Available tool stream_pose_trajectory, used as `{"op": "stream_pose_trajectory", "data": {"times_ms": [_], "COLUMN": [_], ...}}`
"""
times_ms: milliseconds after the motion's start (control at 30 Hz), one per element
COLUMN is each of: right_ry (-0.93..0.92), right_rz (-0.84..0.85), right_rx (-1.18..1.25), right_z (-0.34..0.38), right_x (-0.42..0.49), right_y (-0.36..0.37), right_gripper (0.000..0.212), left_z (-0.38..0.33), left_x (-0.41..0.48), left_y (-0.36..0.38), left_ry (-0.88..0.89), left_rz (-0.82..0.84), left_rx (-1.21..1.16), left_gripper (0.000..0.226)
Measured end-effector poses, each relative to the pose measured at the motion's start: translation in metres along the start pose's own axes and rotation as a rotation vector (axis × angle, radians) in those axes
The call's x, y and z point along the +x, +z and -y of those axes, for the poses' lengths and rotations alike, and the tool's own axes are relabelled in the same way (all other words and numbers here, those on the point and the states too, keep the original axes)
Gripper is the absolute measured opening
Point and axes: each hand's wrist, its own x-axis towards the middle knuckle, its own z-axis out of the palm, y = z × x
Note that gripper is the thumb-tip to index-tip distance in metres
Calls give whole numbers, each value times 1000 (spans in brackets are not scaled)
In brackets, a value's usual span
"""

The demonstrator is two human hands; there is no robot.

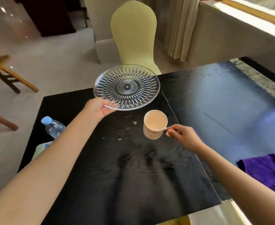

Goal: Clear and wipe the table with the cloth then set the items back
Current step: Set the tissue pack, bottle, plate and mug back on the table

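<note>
My left hand [101, 107] grips the near rim of a clear cut-glass plate [126, 86], which hangs tilted over the far edge of the black table [117, 176]. My right hand [182, 137] pinches the handle of a cream ribbed cup [154, 125], held just above or on the table's middle; I cannot tell which. The purple cloth [266, 171] lies crumpled at the table's right edge, apart from both hands. A few pale crumbs [134, 122] dot the tabletop between the plate and the cup.
A plastic water bottle [53, 126] with a blue cap lies to the left of the table, partly behind my left forearm. A pale green covered chair [133, 34] stands at the far side. Wooden furniture legs [12, 75] are at the left. A window ledge [247, 18] runs along the right.
</note>
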Motion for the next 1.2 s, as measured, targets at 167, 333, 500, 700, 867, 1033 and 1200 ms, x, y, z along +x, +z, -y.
{"op": "stream_pose_trajectory", "data": {"times_ms": [167,333,500,700,867,1033,1200], "right_ry": [-91,-164,-231,-248,-170,-132,-99], "right_rz": [108,248,382,461,478,473,478], "right_rx": [24,44,54,18,33,31,33], "right_z": [57,109,154,179,179,174,168], "right_x": [22,38,44,44,51,56,64], "right_y": [51,115,183,257,299,319,323], "right_gripper": [16,17,18,25,20,23,21], "left_z": [-47,-72,-78,-70,-65,-60,-57], "left_x": [-28,-56,-81,-100,-104,-100,-93], "left_y": [-90,-184,-263,-318,-345,-362,-365], "left_ry": [86,176,221,262,234,194,184], "left_rz": [-56,-146,-261,-306,-329,-320,-296], "left_rx": [-52,-20,-67,-86,-71,-62,-78], "left_gripper": [32,21,16,31,35,37,32]}}
